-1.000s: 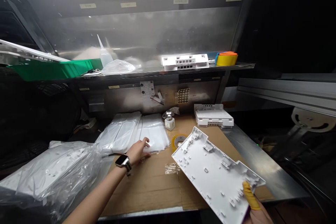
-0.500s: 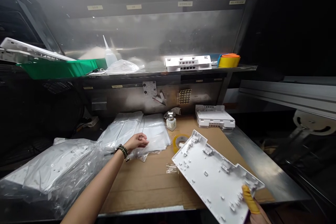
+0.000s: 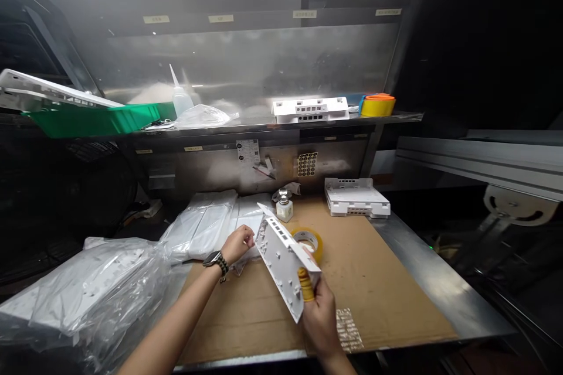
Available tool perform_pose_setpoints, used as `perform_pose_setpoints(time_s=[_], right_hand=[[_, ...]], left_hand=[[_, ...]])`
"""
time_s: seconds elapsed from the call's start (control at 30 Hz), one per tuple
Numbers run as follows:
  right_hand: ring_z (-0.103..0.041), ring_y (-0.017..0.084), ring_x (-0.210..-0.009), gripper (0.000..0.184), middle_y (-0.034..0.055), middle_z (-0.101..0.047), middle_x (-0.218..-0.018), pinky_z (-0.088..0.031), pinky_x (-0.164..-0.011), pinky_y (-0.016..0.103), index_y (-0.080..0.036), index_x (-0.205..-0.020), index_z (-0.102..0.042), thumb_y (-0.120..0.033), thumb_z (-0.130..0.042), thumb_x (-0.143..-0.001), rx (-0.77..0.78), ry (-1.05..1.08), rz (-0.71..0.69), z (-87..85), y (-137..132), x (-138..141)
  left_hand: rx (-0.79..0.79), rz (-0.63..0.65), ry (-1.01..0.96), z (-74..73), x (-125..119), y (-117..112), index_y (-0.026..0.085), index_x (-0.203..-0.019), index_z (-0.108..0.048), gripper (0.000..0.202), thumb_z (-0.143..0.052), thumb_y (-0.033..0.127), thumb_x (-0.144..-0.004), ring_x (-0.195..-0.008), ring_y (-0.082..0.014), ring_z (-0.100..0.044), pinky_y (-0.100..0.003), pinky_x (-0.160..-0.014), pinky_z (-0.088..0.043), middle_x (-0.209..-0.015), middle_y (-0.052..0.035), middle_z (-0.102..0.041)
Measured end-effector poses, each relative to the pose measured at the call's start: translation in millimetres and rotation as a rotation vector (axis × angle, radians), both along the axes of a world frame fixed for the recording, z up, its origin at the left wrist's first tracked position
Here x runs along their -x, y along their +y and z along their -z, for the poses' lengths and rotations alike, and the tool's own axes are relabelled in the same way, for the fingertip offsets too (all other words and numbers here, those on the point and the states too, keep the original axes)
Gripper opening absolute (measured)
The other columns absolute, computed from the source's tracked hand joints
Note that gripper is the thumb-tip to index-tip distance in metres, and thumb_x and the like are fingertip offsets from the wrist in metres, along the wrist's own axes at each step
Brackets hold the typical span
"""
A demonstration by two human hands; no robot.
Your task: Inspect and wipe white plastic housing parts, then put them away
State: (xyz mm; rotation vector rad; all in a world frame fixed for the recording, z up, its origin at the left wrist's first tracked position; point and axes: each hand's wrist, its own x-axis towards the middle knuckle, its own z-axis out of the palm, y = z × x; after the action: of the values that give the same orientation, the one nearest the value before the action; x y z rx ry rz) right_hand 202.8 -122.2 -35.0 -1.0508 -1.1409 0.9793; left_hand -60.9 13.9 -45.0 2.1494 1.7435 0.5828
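My right hand (image 3: 320, 312), with a yellow finger cot on the thumb, grips a white plastic housing panel (image 3: 284, 258) and holds it tilted on edge over the cardboard mat (image 3: 378, 281). My left hand (image 3: 236, 244), with a watch on the wrist, is closed on the edge of a stack of clear plastic bags (image 3: 220, 224) just left of the panel.
A tape roll (image 3: 309, 241) and small bottle (image 3: 284, 206) sit behind the panel. More white housings (image 3: 356, 197) lie at the back right. A bagged heap of parts (image 3: 83, 287) is at left. The shelf above carries a green bin (image 3: 97, 119), another housing (image 3: 310, 109) and tape rolls (image 3: 377, 105).
My right hand has swung the white panel from the right side to the centre and tipped it onto its edge. My left hand has closed on the bag stack's edge.
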Motion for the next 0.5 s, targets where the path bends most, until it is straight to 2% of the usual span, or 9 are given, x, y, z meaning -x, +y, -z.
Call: perform_pose_setpoints(time_s=[0.07, 0.17, 0.23, 0.3, 0.37, 0.43, 0.5], right_hand=[[-0.058, 0.031, -0.136, 0.046, 0.0132, -0.072, -0.132, -0.043, -0.117, 0.043, -0.023, -0.13, -0.071, -0.05, -0.058, -0.094, -0.037, -0.056, -0.014, 5.3, 4.4, 10.7], [-0.059, 0.032, -0.136, 0.052, 0.0156, -0.069, -0.137, -0.045, -0.115, 0.045, -0.022, -0.135, -0.067, -0.05, -0.058, -0.093, -0.004, -0.074, 0.031, 18.8, 6.9, 13.1], [-0.06, 0.033, -0.135, 0.058, 0.0177, -0.067, -0.138, -0.046, -0.114, 0.046, -0.019, -0.139, -0.064, -0.053, -0.058, -0.092, 0.029, -0.081, 0.067, 26.2, 7.2, 11.1], [-0.062, 0.033, -0.132, 0.064, 0.0194, -0.069, -0.136, -0.047, -0.113, 0.046, -0.016, -0.139, -0.063, -0.059, -0.057, -0.092, 0.064, -0.061, 0.09, 31.3, 6.8, 8.8], [-0.065, 0.034, -0.128, 0.065, 0.0199, -0.071, -0.131, -0.049, -0.111, 0.047, -0.015, -0.135, -0.066, -0.063, -0.056, -0.092, 0.084, -0.021, 0.152, 36.6, 5.2, 6.2], [-0.068, 0.035, -0.122, 0.063, 0.0198, -0.074, -0.125, -0.053, -0.107, 0.046, -0.014, -0.128, -0.071, -0.064, -0.059, -0.091, 0.039, 0.008, 0.265, 44.8, 1.6, 3.3], [-0.071, 0.036, -0.116, 0.061, 0.0194, -0.078, -0.115, -0.058, -0.1, 0.044, -0.013, -0.123, -0.074, -0.063, -0.061, -0.091, -0.068, -0.017, 0.374, 55.6, -4.3, 1.5]], left_hand=[[-0.042, -0.007, 0.085, -8.8, 0.1, -3.5, 0.018, -0.111, -0.068, 0.022, -0.066, 0.034, -0.097, -0.103, -0.0224, -0.067, -0.045, -0.091, -0.058, -0.121, -0.0083, -0.068], [-0.135, -0.086, 0.191, -26.0, 5.3, -5.2, 0.02, -0.12, -0.066, 0.026, -0.065, 0.031, -0.097, -0.121, -0.0281, -0.06, -0.053, -0.102, -0.053, -0.135, -0.0105, -0.062], [-0.2, -0.156, 0.227, -38.8, 9.8, -2.9, 0.022, -0.135, -0.058, 0.039, -0.064, 0.029, -0.097, -0.132, -0.0328, -0.053, -0.059, -0.108, -0.048, -0.151, -0.0125, -0.05], [-0.234, -0.176, 0.238, -50.6, 12.6, 1.1, 0.025, -0.147, -0.047, 0.052, -0.062, 0.022, -0.097, -0.137, -0.0354, -0.048, -0.06, -0.108, -0.048, -0.163, -0.0131, -0.035], [-0.217, -0.125, 0.234, -59.6, 11.8, 5.3, 0.026, -0.15, -0.044, 0.06, -0.059, 0.01, -0.094, -0.132, -0.0338, -0.054, -0.055, -0.102, -0.053, -0.168, -0.0126, -0.029], [-0.161, -0.02, 0.213, -65.1, 6.5, 8.2, 0.026, -0.147, -0.049, 0.068, -0.057, -0.001, -0.085, -0.117, -0.0289, -0.064, -0.047, -0.092, -0.058, -0.167, -0.0123, -0.033], [-0.096, 0.103, 0.164, -68.1, -3.1, 9.4, 0.026, -0.146, -0.052, 0.078, -0.058, -0.007, -0.076, -0.106, -0.0247, -0.069, -0.039, -0.082, -0.059, -0.164, -0.0117, -0.04]])
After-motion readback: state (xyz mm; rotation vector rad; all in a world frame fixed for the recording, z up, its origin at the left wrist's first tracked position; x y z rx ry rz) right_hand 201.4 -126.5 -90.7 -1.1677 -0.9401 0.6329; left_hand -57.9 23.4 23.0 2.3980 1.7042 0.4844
